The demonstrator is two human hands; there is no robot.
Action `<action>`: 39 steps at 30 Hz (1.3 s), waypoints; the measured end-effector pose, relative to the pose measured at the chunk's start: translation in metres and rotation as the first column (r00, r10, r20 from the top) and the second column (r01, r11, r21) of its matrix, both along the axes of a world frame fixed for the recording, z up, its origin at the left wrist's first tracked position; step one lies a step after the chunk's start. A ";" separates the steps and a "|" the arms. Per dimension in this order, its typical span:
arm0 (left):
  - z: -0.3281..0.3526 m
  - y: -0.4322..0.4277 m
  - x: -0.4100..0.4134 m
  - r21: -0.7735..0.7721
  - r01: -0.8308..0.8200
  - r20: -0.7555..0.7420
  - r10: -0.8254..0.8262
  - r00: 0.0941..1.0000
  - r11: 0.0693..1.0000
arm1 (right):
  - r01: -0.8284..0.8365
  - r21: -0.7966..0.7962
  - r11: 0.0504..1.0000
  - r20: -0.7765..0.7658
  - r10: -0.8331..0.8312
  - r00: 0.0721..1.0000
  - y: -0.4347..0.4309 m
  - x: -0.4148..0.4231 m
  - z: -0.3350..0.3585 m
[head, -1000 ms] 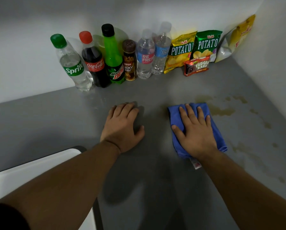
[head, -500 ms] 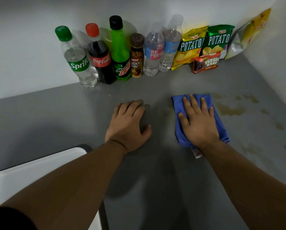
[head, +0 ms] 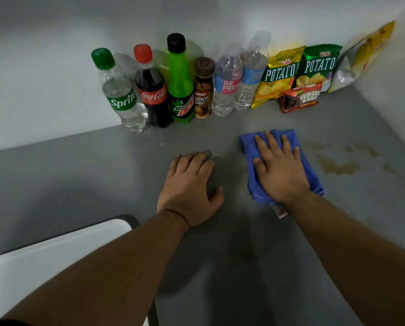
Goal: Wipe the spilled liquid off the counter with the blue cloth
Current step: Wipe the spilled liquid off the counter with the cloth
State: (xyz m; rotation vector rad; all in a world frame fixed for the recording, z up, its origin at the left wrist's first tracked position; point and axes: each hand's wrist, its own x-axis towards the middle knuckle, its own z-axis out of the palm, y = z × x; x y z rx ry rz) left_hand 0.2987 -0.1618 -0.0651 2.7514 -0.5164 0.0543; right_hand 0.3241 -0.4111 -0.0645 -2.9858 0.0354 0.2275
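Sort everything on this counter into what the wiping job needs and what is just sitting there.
Part of the job:
blue cloth
right hand pressing flat on it
spilled liquid
counter

Just lying about:
Sprite bottle
Coca-Cola bottle
Mountain Dew bottle
Kopiko bottle
two water bottles
Oishi potato chip bags
Fudgee Barr pack
left hand, resting empty

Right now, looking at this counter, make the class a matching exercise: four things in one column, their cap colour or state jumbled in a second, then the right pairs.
Things:
1. Sprite bottle
2. Coca-Cola bottle
3. blue cloth
4. left hand

States:
A. pressed under the right hand
B. red cap
C. flat on the bare counter
D. green cap

Pairs: 1-D, 2-B, 3-A, 4-C
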 end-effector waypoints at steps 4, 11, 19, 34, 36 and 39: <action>0.000 0.000 0.000 -0.014 -0.001 0.000 0.001 1.000 1.000 | -0.226 0.086 0.970 0.022 0.225 0.974 -0.009 -0.020 0.003; 0.002 0.000 0.000 0.006 -0.001 -0.021 0.001 1.000 1.000 | -0.060 0.054 0.997 0.007 0.060 0.998 -0.016 0.016 0.000; 0.001 0.000 0.000 -0.018 -0.006 -0.006 0.006 1.000 1.000 | -0.286 0.060 0.956 -0.009 0.287 0.958 0.001 0.009 0.006; 0.002 0.000 0.000 -0.025 -0.016 -0.006 0.016 1.000 1.000 | -0.306 0.048 0.951 0.001 0.306 0.952 0.019 0.019 0.003; 0.003 0.000 0.000 -0.033 -0.016 -0.005 0.015 1.000 0.999 | -0.342 0.062 0.938 0.004 0.343 0.939 0.003 0.015 0.004; 0.003 0.000 0.000 -0.040 -0.013 -0.005 0.012 1.000 0.999 | -0.250 0.033 0.968 0.016 0.250 0.968 -0.001 0.026 0.003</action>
